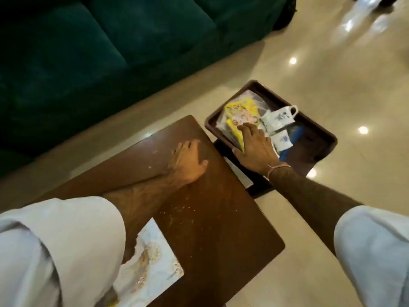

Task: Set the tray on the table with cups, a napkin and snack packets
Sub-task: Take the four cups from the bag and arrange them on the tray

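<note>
Right hand (254,149) pinching yellow snack packet (240,116) on dark brown tray (321,131); left hand (188,161) spread flat on brown wooden counter (221,218). Risk: dragging packet topples white ceramic cups (280,119) (touching).

Glossy cream floor (332,69) all around, polished enough to throw back round ceiling-light spots on the right and streaky white glare in the far right corner. Far left, a dark green velvet sofa (99,52) fills that side, cushions deep in shadow, its base running diagonally across the floor. Near centre stands a brown wooden table (217,218), top speckled with pale crumbs and scuffs, corners rounded. On its near left edge lies a white mat with a gold pattern (150,269)
</note>
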`<state>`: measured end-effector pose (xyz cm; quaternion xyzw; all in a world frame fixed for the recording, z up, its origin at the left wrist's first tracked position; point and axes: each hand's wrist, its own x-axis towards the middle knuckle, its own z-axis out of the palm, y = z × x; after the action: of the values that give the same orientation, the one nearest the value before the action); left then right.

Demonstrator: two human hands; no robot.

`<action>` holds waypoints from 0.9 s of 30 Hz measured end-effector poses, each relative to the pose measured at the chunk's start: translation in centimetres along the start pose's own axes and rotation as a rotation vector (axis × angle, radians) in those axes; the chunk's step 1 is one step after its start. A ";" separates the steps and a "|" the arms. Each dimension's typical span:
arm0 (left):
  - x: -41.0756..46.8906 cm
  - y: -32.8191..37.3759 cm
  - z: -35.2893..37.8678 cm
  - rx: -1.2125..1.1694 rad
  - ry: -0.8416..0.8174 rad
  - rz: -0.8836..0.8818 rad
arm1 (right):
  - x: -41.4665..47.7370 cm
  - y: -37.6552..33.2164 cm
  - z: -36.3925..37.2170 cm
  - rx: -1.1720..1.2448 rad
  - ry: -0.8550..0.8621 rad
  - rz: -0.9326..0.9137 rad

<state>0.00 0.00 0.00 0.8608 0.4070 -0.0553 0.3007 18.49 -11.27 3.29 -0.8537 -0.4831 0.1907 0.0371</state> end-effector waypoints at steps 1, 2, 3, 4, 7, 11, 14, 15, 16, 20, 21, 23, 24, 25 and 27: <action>1.1 1.4 0.9 -0.015 -0.006 0.047 | 0.3 1.4 -0.2 -0.016 0.040 0.022; 2.2 3.0 1.9 -0.030 -0.024 0.075 | 0.7 3.2 -0.2 -0.026 0.085 0.063; 3.4 4.7 2.8 -0.043 -0.039 0.109 | 1.0 5.1 0.0 -0.042 0.115 0.104; 4.4 6.3 3.7 -0.053 -0.067 0.138 | 1.2 6.9 -0.1 -0.046 0.134 0.154; 6.5 10.5 6.5 -0.101 -0.112 0.206 | 1.9 11.3 0.6 0.013 0.166 0.325; 8.7 13.9 9.8 -0.035 -0.138 0.214 | 3.0 14.9 1.7 0.182 0.114 0.481; 9.7 15.0 11.5 0.045 -0.106 0.174 | 3.7 16.2 2.9 0.263 0.039 0.455; 9.8 15.2 12.0 0.042 -0.091 0.168 | 3.9 16.5 3.2 0.273 0.040 0.436; 9.9 15.3 12.3 0.021 -0.080 0.157 | 4.0 16.7 3.5 0.282 0.056 0.417; 9.5 15.8 12.8 -0.187 -0.087 0.117 | 3.9 17.1 3.9 0.351 0.137 0.383; 9.4 15.8 12.9 -0.233 -0.086 0.118 | 3.7 17.1 4.0 0.377 0.162 0.381; 8.9 15.7 12.7 -0.285 -0.085 0.142 | 3.0 16.9 4.2 0.439 0.211 0.386; 8.6 15.5 12.4 -0.306 -0.091 0.156 | 2.5 16.8 4.2 0.466 0.237 0.387; 8.3 15.2 12.0 -0.333 -0.087 0.168 | 2.0 16.6 4.2 0.489 0.263 0.382; 7.6 14.5 11.1 -0.376 -0.066 0.178 | 1.2 16.0 4.0 0.532 0.304 0.359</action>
<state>17.34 -8.20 -4.75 0.8199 0.3222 0.0202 0.4728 30.59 -19.25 -4.68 -0.9042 -0.2476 0.1843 0.2953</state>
